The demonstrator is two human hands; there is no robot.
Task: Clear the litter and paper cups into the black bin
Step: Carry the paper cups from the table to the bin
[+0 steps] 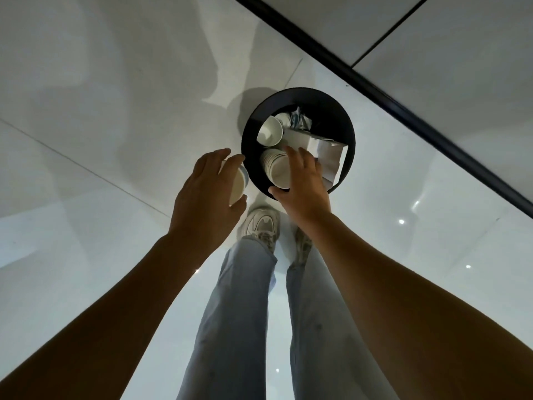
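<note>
Both forearms reach forward from the bottom of the frame, over a pair of legs in pale jeans (pixel 230 327) and light sneakers (pixel 264 226) standing on a glossy white tiled floor (pixel 86 140). The left hand (pixel 206 194) has its grip wrapped round a single paper cup (pixel 238 184), fingers over the wall and thumb below the rim, just beside the black bin (pixel 343 116) but not yet over its mouth. The right hand (pixel 302 186) is above the near edge of the bin, its grip pinching a nested stack of paper cups (pixel 275 168) held on its side. Inside the bin lie another loose cup (pixel 269 131), folded white paper (pixel 323 148) and crumpled litter (pixel 298 116). Paper cups are judged light and thin-walled: they crush under a hard squeeze, so hold them at the stiffer rolled rim or round the mid-wall with light pressure. The stack is stiffer but can slide apart; support it along its length.
</note>
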